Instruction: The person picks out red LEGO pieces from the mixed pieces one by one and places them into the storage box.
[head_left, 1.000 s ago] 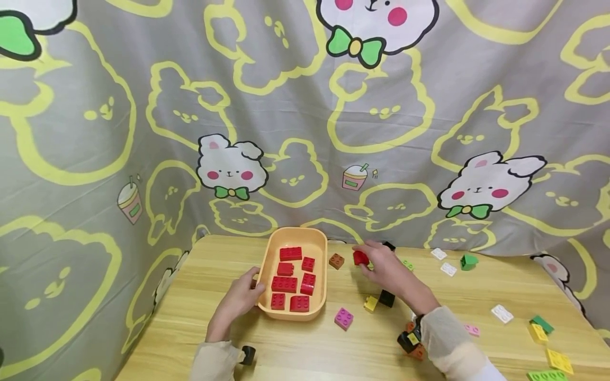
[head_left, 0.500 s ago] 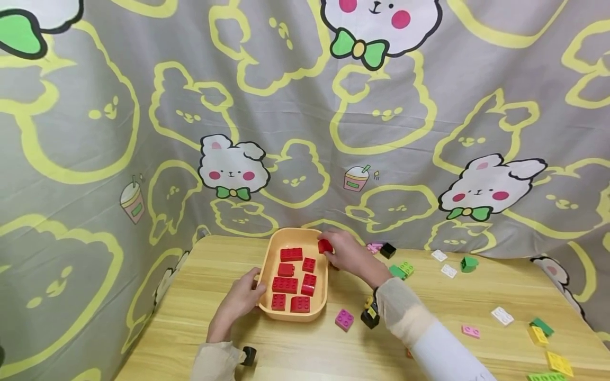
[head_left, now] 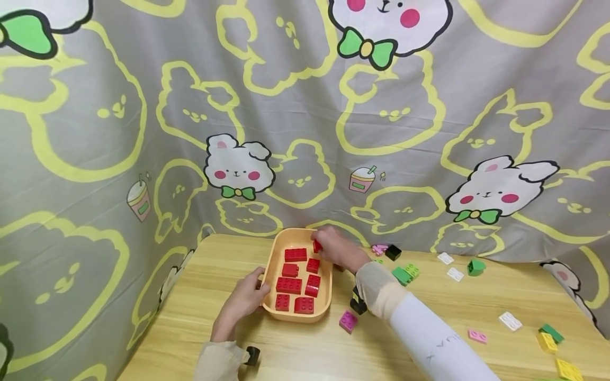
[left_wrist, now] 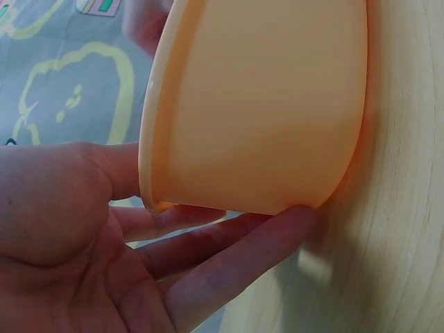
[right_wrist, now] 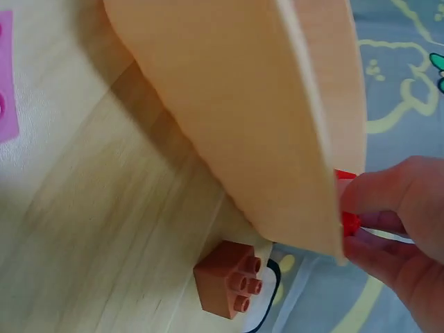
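A peach-coloured plastic tray stands on the table with several red toy bricks inside. My left hand grips its left side, the thumb over the rim and the fingers along the outer wall, as the left wrist view shows. At the tray's far right corner my right hand pinches a red brick inside the rim. In the right wrist view the tray wall partly hides that red brick between thumb and fingers. Just outside this corner a brown brick lies on the table, mostly covered by the hand in the head view.
A magenta brick lies right of the tray. Green bricks, a black brick and white plates are scattered further right, with yellow bricks near the right edge. A patterned curtain hangs behind the table.
My right hand has carried the red brick leftward from the table, over the tray's right rim and into its far right corner. The left hand has kept its grip on the tray.
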The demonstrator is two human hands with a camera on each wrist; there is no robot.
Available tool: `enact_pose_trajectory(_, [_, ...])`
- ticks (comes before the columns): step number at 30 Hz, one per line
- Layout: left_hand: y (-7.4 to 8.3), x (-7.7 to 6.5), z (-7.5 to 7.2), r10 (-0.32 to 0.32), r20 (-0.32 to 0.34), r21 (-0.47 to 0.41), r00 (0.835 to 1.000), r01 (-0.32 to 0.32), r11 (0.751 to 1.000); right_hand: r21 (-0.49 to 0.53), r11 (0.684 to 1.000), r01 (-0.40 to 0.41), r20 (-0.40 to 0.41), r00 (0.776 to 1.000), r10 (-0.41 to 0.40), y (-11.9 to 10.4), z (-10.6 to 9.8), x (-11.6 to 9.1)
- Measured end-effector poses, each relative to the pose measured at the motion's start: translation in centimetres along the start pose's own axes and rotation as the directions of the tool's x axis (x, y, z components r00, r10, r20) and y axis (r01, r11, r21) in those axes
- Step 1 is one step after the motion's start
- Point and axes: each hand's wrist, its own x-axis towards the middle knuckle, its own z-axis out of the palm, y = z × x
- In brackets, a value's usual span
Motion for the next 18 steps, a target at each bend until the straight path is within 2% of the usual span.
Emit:
enact_pose_trajectory(6, [-0.4,-0.1,0.1,0.020,0.014,-0.015,1.000,-0.020,1.000,-0.056,0.998,0.005,0.027,1.000,-0.004,-0.4,1.3,0.7])
enact_pose_trajectory(18, [-0.4,0.1,-0.2,0.029,0.039,-0.010,0.999,-0.029,1.000,-0.090,0.996,-0.013,0.153,0.988,0.026,-0.3,2.4,1.9])
